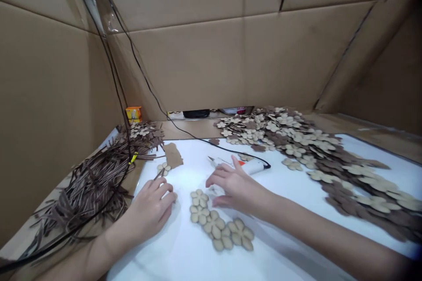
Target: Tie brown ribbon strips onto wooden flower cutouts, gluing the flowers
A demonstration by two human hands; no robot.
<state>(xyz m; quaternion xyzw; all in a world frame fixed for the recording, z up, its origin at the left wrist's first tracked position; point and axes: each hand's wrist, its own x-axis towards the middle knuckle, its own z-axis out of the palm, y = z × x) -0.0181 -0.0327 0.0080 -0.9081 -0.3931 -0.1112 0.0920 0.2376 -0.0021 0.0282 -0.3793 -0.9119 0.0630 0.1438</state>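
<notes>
The left hand (148,210) is curled, its fingers closed around a thin brown strip (158,174) that sticks out toward the upper left. The strip's tip reaches a small flower (164,168) of pale wood lying on the white table (154,263), just beyond the hand. Beside that flower, toward the top of the frame, lies a brown scrap (173,156).

The right hand (235,186) is open, fingers loosely spread and angled left, just above the table at the center of the frame. Its fingertips (232,160) are near a white glue gun (252,167) with an orange mark, which lies on the table with its thin metal tip pointing left. A black cord (184,131) runs from the gun toward the upper left of the frame.

Below and between the hands, a chain of joined flowers (216,224) lies flat, curving toward the bottom of the frame.

A large spread of loose flowers (273,131), pale and brown, covers the upper right of the table and runs to the right edge of the frame. A heap of brown strips (89,184) lies at the left, and a yellow box (133,114) stands beyond it. Cardboard walls (184,66) surround the table.
</notes>
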